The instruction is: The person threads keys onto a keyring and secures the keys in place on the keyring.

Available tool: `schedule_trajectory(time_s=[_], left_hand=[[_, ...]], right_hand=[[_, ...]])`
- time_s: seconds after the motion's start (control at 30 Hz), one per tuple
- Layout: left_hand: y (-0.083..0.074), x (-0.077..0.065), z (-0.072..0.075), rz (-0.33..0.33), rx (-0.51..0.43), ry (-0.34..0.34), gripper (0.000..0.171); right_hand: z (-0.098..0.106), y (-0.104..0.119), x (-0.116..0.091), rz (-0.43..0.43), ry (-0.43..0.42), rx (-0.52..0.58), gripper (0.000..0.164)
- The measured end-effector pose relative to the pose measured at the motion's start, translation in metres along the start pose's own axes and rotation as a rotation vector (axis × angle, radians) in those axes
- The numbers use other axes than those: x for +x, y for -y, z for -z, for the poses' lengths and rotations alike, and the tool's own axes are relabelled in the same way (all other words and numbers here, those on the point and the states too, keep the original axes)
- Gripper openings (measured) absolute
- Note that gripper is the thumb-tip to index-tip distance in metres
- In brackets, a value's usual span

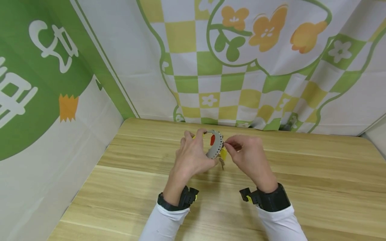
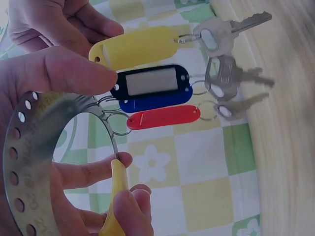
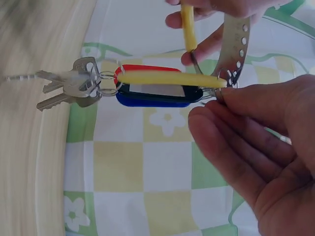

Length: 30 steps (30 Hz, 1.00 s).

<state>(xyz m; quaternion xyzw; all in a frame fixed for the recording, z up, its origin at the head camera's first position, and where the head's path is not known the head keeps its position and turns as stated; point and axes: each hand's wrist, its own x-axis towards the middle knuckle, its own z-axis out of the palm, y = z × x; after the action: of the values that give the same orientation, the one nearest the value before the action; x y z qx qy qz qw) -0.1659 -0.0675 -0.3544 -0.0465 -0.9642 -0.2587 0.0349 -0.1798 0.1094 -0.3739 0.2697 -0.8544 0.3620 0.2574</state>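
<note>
My left hand [image 1: 193, 155] grips a large metal key ring [image 1: 217, 146] with numbered holes along its band. Some of its fingers curl by the ring's yellow handle [image 2: 117, 191]. From the band hang a yellow key tag [image 2: 140, 47], a black tag [image 2: 152, 81], a blue tag [image 2: 160, 101] and a red tag [image 2: 165, 118]. Each key [image 2: 219, 37] dangles from a tag's far end on a small split ring. My right hand [image 1: 249, 155] pinches a small split ring [image 3: 218, 94] at the yellow tag's end, close to the band. Its fingertips partly hide that ring.
Both hands are above a wooden table [image 1: 126, 187]. A checked, flowered cloth [image 1: 208, 80] hangs behind the table's far edge, and a green and white cloth [image 1: 99, 130] stands along the left side. Each wrist wears a black camera band [image 1: 272, 199].
</note>
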Motion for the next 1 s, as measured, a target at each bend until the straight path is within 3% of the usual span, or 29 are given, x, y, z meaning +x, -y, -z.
schedule_trajectory(time_s=[0.33, 0.53, 0.7, 0.83, 1.0], left_hand=[[0.0007, -0.0005, 0.0000, -0.005, 0.005, 0.012, 0.092], [0.0004, 0.0005, -0.0001, 0.002, 0.012, 0.007, 0.090], [-0.0001, 0.0008, -0.0008, 0.012, 0.031, -0.008, 0.091], [-0.0002, 0.0007, -0.0015, 0.006, 0.031, -0.017, 0.091], [0.0007, 0.0001, -0.0014, -0.021, 0.010, -0.016, 0.092]], right_hand=[[-0.0003, 0.0001, -0.0011, 0.153, -0.014, -0.097, 0.008], [-0.0001, 0.0032, -0.0008, -0.015, 0.019, -0.070, 0.007], [-0.0020, 0.0085, 0.0002, -0.137, -0.003, -0.066, 0.004], [-0.0023, 0.0096, 0.0005, -0.129, -0.021, -0.067, 0.004], [-0.0002, 0.0078, 0.0000, -0.030, -0.022, -0.072, 0.005]])
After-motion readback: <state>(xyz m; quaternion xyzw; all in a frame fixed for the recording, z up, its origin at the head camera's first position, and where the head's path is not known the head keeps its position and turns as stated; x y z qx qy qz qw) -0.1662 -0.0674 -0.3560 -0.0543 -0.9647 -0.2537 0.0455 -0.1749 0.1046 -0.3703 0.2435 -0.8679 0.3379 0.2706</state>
